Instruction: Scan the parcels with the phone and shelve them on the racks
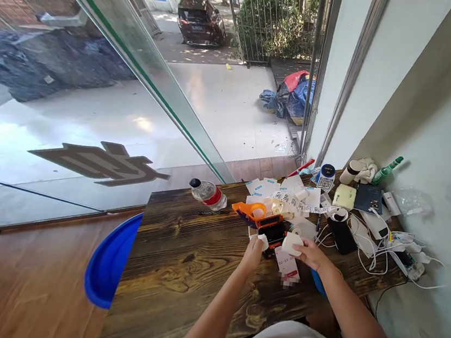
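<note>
My left hand (254, 253) is closed on a small white piece (263, 242), whose kind I cannot make out. My right hand (310, 253) grips a larger white blocky object (292, 244) by its right side. Between and just beyond the hands sits a black-and-orange device (272, 233), partly hidden by the left hand and the white pieces. An orange-handled tool (250, 211) lies behind it. Below the right hand, a phone (288, 264) lies face up with a timer on its screen.
A plastic bottle (208, 194) lies on the wooden table (181, 262). Printed label strips (293, 202) and papers spread at the back. A black cylinder (341, 231), white cables and a power strip (407, 261) crowd the right. A blue tub (108, 270) stands left; glass rises behind.
</note>
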The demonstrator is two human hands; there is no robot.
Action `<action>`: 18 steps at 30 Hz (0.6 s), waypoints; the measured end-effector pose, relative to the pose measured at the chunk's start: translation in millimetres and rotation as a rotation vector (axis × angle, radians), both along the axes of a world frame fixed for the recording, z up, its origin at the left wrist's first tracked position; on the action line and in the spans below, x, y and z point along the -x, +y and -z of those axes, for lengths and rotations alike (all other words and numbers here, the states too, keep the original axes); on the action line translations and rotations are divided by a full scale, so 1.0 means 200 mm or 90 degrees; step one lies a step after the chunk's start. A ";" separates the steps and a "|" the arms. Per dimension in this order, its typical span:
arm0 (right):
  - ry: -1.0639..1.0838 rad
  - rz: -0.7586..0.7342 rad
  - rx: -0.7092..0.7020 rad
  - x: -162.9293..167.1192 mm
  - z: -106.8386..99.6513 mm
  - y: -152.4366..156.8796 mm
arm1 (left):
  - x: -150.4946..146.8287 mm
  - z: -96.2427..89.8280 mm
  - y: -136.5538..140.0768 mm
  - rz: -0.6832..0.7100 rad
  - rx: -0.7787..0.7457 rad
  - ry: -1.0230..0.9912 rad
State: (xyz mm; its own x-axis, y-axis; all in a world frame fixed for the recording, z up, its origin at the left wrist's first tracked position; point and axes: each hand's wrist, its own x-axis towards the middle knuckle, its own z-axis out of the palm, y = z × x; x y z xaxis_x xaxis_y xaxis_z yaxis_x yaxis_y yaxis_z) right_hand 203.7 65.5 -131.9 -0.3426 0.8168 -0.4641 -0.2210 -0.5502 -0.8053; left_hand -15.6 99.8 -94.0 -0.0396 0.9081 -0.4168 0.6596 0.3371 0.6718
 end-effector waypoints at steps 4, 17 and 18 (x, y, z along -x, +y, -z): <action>-0.138 -0.035 -0.098 0.05 0.07 0.20 | -0.01 0.10 0.13 -0.027 0.043 0.085; -0.542 -0.261 -0.414 0.27 0.12 0.45 | -0.02 0.20 0.13 -0.028 0.037 0.157; -0.549 -0.275 -0.427 0.28 0.13 0.44 | -0.02 0.20 0.13 -0.028 0.032 0.158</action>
